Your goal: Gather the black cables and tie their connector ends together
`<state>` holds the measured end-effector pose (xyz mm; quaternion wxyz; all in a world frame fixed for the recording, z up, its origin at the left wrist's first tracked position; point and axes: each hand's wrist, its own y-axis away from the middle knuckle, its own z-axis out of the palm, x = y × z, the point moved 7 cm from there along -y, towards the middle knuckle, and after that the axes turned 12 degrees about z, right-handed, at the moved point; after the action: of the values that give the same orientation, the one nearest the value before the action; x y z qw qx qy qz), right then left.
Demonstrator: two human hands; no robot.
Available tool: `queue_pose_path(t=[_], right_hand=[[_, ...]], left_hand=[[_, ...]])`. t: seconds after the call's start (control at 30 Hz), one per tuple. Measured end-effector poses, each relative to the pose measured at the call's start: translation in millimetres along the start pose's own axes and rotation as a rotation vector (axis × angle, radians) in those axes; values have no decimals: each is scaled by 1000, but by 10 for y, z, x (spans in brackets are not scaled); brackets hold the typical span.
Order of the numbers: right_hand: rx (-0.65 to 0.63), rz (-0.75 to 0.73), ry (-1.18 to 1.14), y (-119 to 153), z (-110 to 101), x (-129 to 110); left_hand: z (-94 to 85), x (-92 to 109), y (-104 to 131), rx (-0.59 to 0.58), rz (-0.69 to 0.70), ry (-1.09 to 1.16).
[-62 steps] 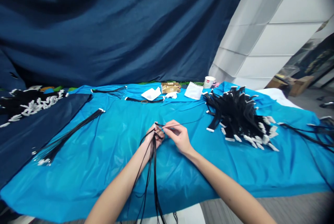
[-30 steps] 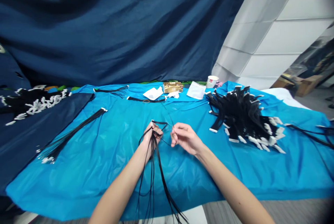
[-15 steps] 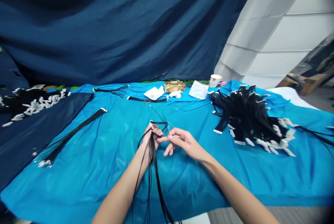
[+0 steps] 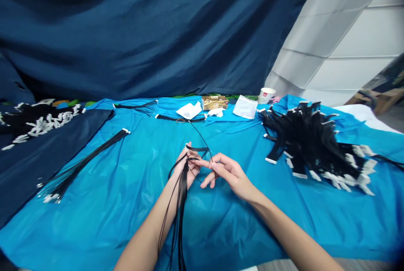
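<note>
Bundling black cords over the counter (image 4: pixel 126 203).
I'm seeing the left hand (image 4: pixel 187 166) gripping closed on the cord bundle (image 4: pixel 181 191), strands hanging toward me; right hand (image 4: pixel 227 173) is pinching a thin loose cord (image 4: pixel 202 138) just beside it, other fingers spread apart.

The worktop (image 4: pixel 104 203) was covered in a bright, plain turquoise sheet, with a darker navy cloth (image 4: pixel 31 166) over its left part. The backdrop curtain (image 4: pixel 142 31) was deep navy, unpatterned. The bundle of straps (image 4: pixel 181 191) was black. The big pile of straps (image 4: pixel 315 144) was black with white ends, as was the far-left pile (image 4: pixel 34 121). The paper cup (image 4: pixel 265 93) was white with a red mark, and the small box (image 4: pixel 215 102) was brown with pale print.
</note>
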<state>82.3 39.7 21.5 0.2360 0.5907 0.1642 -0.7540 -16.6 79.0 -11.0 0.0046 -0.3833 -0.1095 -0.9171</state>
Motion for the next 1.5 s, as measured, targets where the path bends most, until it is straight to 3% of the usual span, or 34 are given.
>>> queue_pose_path(t=[0.17, 0.33, 0.47, 0.6, 0.67, 0.77, 0.83, 0.97, 1.17, 1.5], right_hand=[[27, -13, -13, -16, -30, 18], [32, 11, -79, -15, -66, 23], [291, -108, -215, 54, -408, -122], [631, -308, -310, 224, -800, -287], [775, -388, -195, 307, -854, -338], [860, -471, 292, 325, -643, -395], [796, -519, 585, 259, -408, -355], [688, -610, 909, 154, -122, -196], [740, -748, 1129, 182, -76, -118], [760, -792, 1265, 193, -50, -74]], left_hand=[[122, -26, 72, -48, -100, 132], [44, 24, -2, 37, 72, -15], [-66, 86, -65, 140, 281, -155], [-119, 108, -70, 188, 362, -263], [-125, 104, -59, 200, 373, -284], [-96, 20, -42, 182, 313, -256], [-63, -54, -26, 159, 270, -236], [-51, -126, 5, 161, 279, -267], [-89, -165, 2, 174, 305, -313], [-79, -171, 5, 171, 314, -331]])
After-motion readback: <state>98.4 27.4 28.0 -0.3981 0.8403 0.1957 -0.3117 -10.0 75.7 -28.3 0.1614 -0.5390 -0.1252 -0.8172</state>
